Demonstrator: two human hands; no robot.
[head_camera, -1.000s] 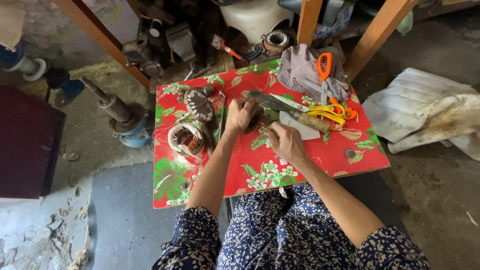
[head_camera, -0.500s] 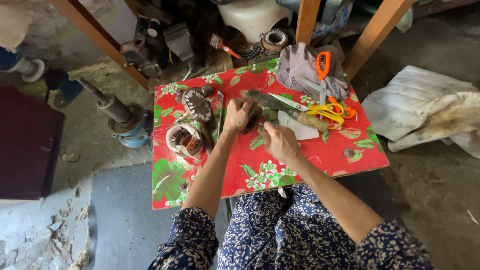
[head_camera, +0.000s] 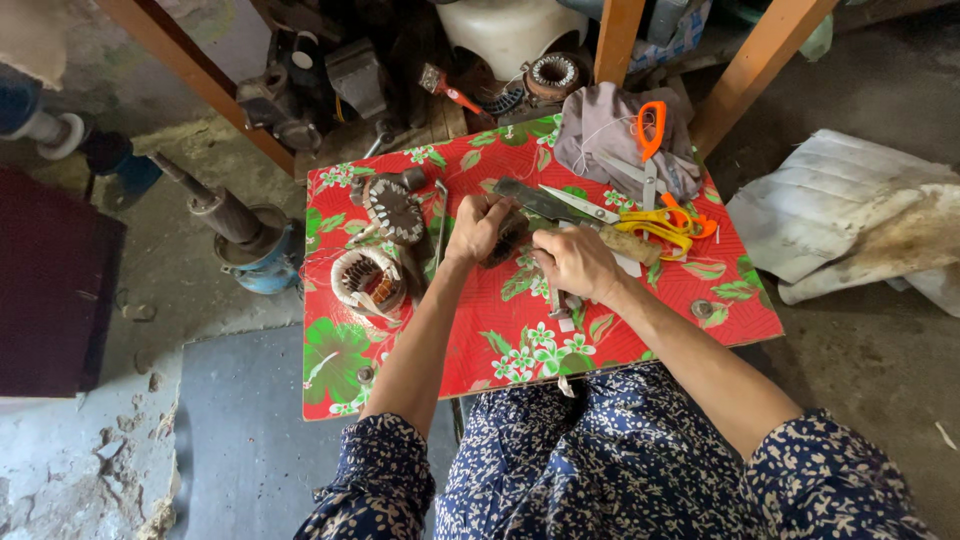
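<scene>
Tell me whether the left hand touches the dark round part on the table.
Touching. The head view shows the left hand with its fingers wrapped over the dark round part.

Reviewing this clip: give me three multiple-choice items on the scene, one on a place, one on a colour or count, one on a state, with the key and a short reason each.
1. Where does the wound stator lie relative to the left hand?
A. To its left, near the table's left edge
B. Under the grey cloth
C. On the floor

2. What colour are the handles of the scissors lying just beyond the right hand?
A. Blue
B. Yellow
C. White

3. How do the two hands stand?
A. Both resting on the lap
B. Far apart at opposite table edges
C. Close together over the table, around a small dark part

Key: 1 A, it sits on the red floral cover left of that hand. 2 B, yellow loops show beside the wrist. 3 C, the fingers meet at mid-table.
</scene>
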